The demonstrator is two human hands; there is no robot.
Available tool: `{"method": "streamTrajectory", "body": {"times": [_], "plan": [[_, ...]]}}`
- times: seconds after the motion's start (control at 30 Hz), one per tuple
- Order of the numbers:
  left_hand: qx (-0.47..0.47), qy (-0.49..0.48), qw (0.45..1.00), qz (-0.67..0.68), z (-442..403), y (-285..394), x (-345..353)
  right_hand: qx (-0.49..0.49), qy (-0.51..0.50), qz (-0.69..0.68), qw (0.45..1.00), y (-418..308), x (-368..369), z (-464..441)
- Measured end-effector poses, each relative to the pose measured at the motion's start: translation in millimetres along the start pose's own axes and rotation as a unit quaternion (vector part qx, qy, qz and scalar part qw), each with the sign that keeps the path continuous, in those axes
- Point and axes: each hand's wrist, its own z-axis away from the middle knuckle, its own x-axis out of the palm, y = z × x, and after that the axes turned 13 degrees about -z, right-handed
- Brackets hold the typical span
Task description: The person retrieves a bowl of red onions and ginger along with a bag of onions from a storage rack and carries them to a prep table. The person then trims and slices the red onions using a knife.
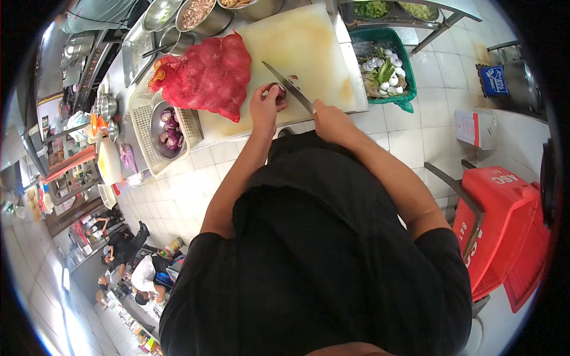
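Observation:
My right hand (pixel 332 121) is closed around the handle of a knife (pixel 289 87), whose long blade slants up and left over the white cutting board (pixel 320 59). Held in my left hand (pixel 265 108) is a red onion (pixel 278 90), just left of the blade. A small purple onion scrap (pixel 293 77) lies on the board beyond the knife. To the left, a red mesh bag (pixel 208 74) packed with round onions rests partly on the board. Peeled and cut red onions (pixel 171 130) sit in a metal bowl (pixel 155 121) inside a cream plastic basket (pixel 142 142).
Metal bowls of chopped food (pixel 199 15) line the board's far side. Right of the table stands a green bin (pixel 409 89) with vegetable scraps. A red bin (pixel 496 196) is at my right. Several people (pixel 145 273) are at the lower left.

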Motion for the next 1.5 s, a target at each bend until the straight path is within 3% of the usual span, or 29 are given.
{"method": "streamTrajectory", "body": {"times": [0.23,0.37,0.47,0.57,0.67,1.13,1.5], "plan": [[-0.008,0.026,1.000,0.013,-1,-8,-19,0.012,0.004,-0.007,1.000,1,-2,3],[0.004,0.018,0.999,-0.045,-3,-11,-18,-0.004,0.026,-0.051,0.998,9,-2,9],[0.033,0.021,0.995,-0.086,-10,-10,-11,-0.014,0.032,-0.264,0.964,10,-1,2],[0.041,0.013,0.998,-0.055,-18,-12,-6,0.107,-0.014,-0.499,0.860,2,-7,-11],[0.045,0.000,0.999,0.013,-12,-13,3,0.098,-0.004,-0.539,0.836,-6,-9,-22],[0.164,-0.042,0.985,0.044,46,14,34,0.061,0.002,-0.488,0.871,-19,-32,-6],[0.126,-0.057,0.986,0.089,53,13,23,0.079,0.033,-0.474,0.876,-14,-25,-6]]}}
